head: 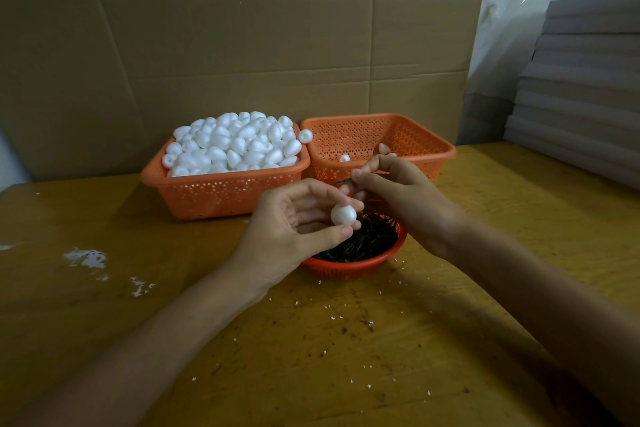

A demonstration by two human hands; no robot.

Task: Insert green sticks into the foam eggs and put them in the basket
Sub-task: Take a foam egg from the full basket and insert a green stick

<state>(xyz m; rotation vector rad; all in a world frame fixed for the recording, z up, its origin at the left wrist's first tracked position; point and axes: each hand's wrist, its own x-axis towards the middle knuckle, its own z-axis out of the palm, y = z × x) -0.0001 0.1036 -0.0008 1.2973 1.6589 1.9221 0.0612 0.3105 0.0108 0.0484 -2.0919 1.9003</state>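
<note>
Betw. L fingers (331,236), apparently: foam egg (343,214)

No readable text, labels or numbers anywhere

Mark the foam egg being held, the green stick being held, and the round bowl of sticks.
foam egg (343,214), head view, centre of its white surface.
green stick (343,181), head view, its exposed left end.
round bowl (346,269), head view, its front outer wall.
</note>
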